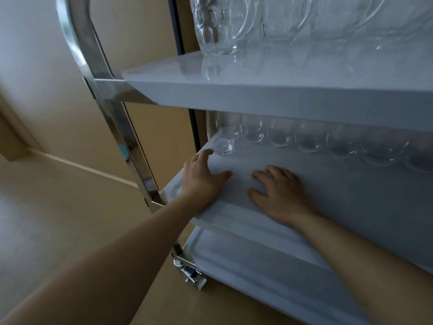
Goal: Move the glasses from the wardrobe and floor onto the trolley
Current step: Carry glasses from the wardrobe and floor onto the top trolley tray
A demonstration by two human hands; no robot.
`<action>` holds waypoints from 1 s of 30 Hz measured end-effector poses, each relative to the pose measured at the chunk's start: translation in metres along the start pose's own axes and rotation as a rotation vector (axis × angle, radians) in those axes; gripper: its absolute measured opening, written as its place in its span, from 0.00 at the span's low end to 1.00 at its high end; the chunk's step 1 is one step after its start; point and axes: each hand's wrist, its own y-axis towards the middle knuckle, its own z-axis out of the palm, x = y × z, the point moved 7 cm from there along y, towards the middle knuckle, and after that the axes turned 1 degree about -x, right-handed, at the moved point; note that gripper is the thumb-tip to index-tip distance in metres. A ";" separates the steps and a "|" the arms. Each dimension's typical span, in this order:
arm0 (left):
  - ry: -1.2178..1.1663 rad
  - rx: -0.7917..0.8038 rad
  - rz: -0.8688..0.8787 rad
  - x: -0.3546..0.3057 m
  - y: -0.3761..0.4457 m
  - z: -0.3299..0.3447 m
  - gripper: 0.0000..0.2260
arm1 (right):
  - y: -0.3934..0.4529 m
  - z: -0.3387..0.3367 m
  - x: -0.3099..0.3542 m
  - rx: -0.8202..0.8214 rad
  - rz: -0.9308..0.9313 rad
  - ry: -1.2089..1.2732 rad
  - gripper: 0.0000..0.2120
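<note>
So the trolley has three white shelves: the top shelf carries big dimpled mugs, and the middle shelf has a row of small clear glasses lined along its back edge. Your left hand and right hand both lie flat on that middle shelf, fingers spread, holding nothing, the left fingertips near the end glass.

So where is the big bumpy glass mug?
In the head view, the bumpy glass mug stands upright on the trolley's top shelf, at its left end beside the chrome frame, with smoother glasses to its right.
</note>
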 end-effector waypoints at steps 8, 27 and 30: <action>-0.076 0.132 -0.136 -0.017 -0.076 -0.039 0.30 | -0.026 -0.007 0.002 0.248 0.125 -0.015 0.31; 0.163 0.547 -0.140 -0.195 -0.174 -0.231 0.30 | -0.191 -0.248 0.104 0.691 0.389 0.114 0.33; 0.227 0.576 -0.016 -0.250 -0.166 -0.272 0.31 | -0.182 -0.313 0.117 0.669 0.369 0.103 0.33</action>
